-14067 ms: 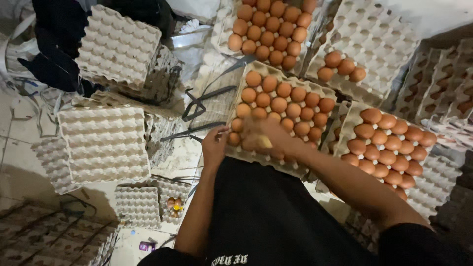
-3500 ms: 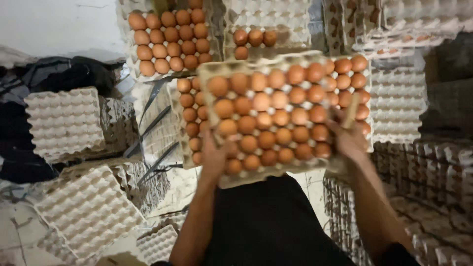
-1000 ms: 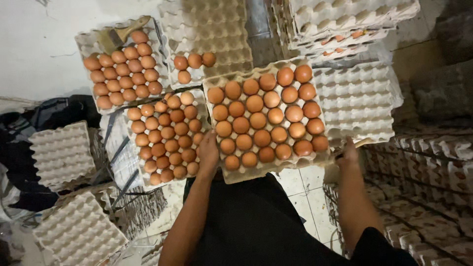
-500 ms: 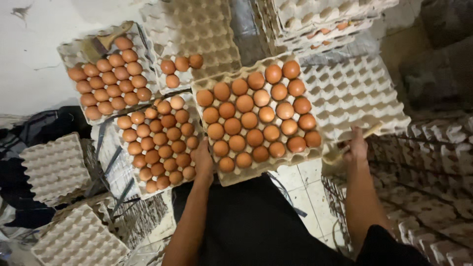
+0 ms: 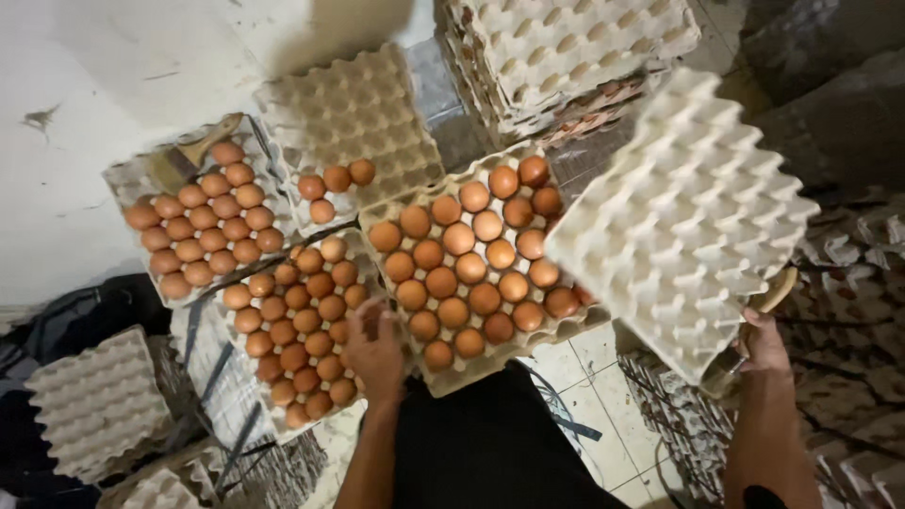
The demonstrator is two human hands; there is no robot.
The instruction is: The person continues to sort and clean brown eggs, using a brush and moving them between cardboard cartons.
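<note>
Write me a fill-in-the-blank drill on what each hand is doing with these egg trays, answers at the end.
1. The left hand rests at the near edge of the full tray, whose eggs are ____ in colour.
2. The right hand lifts a pale tray that holds ____ eggs.
3. The lifted tray overlaps the full tray's ____ side as seen by the camera.
4. The tray behind holds only ____ eggs.

Missing words: brown; no; right; four

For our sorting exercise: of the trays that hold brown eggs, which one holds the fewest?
The pale tray at top centre: only four eggs sit along its near edge, most cups bare, while the other three egg trays are nearly full.
</note>
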